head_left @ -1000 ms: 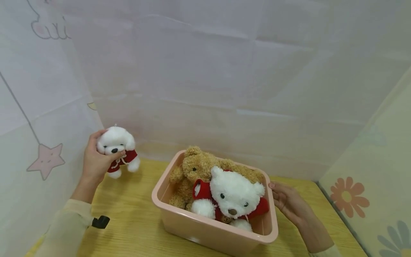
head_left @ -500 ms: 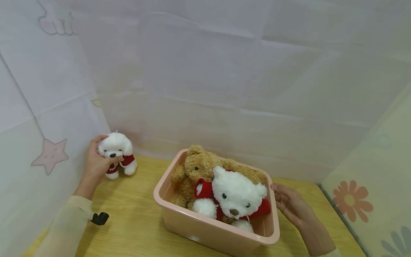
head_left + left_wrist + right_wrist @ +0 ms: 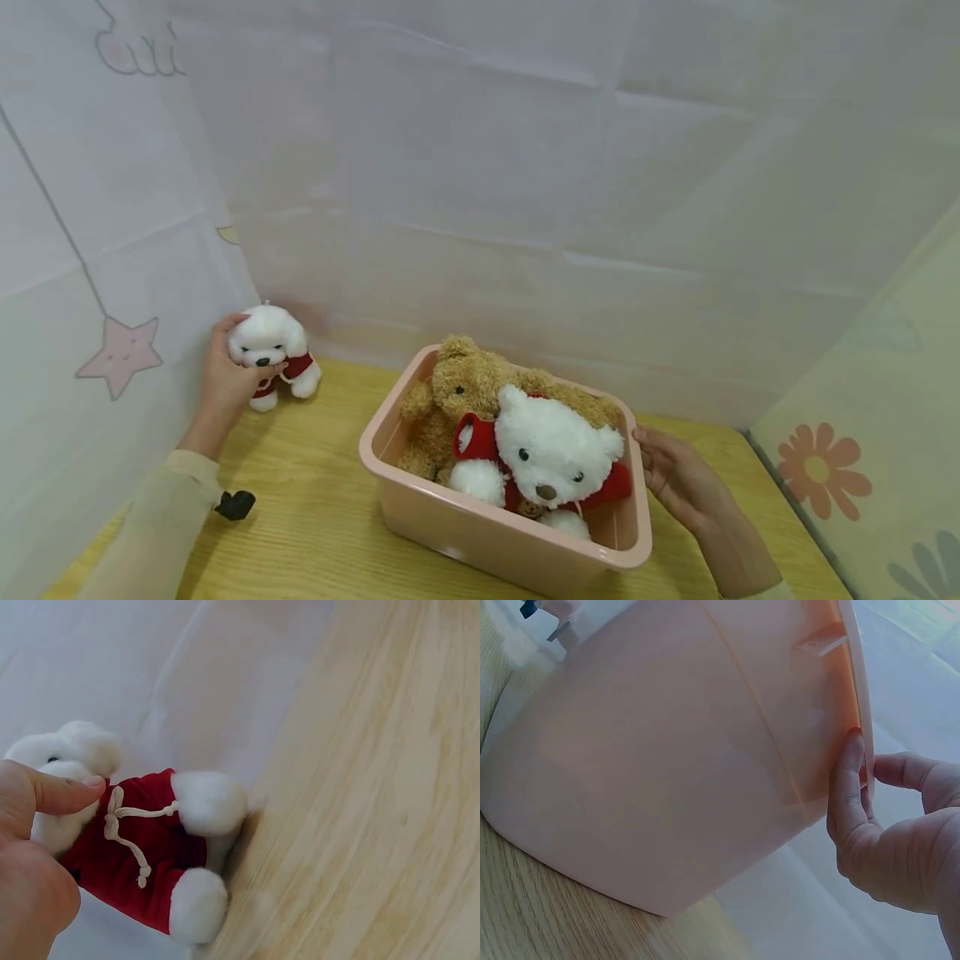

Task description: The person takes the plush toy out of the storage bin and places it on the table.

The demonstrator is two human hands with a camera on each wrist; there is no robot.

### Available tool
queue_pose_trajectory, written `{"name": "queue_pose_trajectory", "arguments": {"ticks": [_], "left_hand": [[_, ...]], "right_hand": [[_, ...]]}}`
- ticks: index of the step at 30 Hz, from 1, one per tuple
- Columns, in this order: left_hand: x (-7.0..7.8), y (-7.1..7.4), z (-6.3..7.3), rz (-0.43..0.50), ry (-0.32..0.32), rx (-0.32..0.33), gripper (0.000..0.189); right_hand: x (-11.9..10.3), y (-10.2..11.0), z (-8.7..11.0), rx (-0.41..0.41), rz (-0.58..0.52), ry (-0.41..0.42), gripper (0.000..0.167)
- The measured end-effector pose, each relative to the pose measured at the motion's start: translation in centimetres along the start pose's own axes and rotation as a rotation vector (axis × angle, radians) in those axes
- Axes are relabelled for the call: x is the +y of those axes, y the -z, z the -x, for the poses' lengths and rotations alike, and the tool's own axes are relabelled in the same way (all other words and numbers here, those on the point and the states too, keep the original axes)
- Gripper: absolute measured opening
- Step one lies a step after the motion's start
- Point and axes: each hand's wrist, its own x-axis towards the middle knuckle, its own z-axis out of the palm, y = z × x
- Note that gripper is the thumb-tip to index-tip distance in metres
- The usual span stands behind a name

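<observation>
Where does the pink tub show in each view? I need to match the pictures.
Head: the tub sits at lower centre, reaching toward the bottom edge.
Left wrist: not in it; the left hand holds the white dog there.
Right wrist: its wall fills most of the picture, with the right hand pinching its rim at right.
Shared landmark: the wooden table, in all three.

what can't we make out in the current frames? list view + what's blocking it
Head: most of the brown teddy bear's body, behind the white teddy bear.
Head: pink bin's lower front corner, cut off by the bottom edge.
Head: black object by the left sleeve, too blurred to identify.
Left wrist: white plush dog's nose, behind the left hand.
Right wrist: bin contents, behind its outer wall.
</observation>
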Motion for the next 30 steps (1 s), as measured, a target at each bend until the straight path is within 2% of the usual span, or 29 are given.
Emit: {"name": "queue_pose_trajectory", "arguments": {"ticks": [3, 7, 10, 14, 16, 20, 24, 27, 30], "left_hand": [[0.0, -0.2, -0.1, -0.048, -0.043, -0.033, 0.103], [1.0, 0.6, -0.3, -0.145, -0.119, -0.136, 0.098], [2.8, 1.5, -0.4, -0.219, -0.164, -0.187, 0.082], [5.6, 2.2, -0.2, -0.231, -0.205, -0.162, 0.063], [7.0, 2.2, -0.1, -0.258, -0.262, -0.157, 0.057], [10.2, 1.9, 0.6, -0.337, -0.377, -0.198, 0.051], [13.1, 1.0, 1.8, -0.352, -0.426, -0.271, 0.049], [14.6, -0.2, 2.9, -0.366, -0.505, -0.336, 0.047], [15.4, -1.5, 4.1, -0.421, -0.633, -0.398, 0.048]], "right_hand": [[0.0, 0.0, 0.1, -0.002, -0.006, 0.003, 0.04], [0.1, -0.1, 0.2, 0.035, 0.017, -0.002, 0.035], [0.1, -0.3, 0.2, 0.074, 0.042, -0.015, 0.032], [0.0, -0.4, 0.2, 0.116, 0.066, -0.017, 0.031], [-0.1, -0.5, 0.2, 0.126, 0.074, -0.014, 0.031], [-0.2, -0.5, 0.2, 0.118, 0.085, -0.004, 0.032], [-0.3, -0.3, 0.2, 0.112, 0.089, 0.005, 0.032], [-0.3, -0.2, 0.3, 0.108, 0.106, 0.004, 0.031], [0.0, -0.2, 0.2, 0.092, 0.112, 0.005, 0.032]]}}
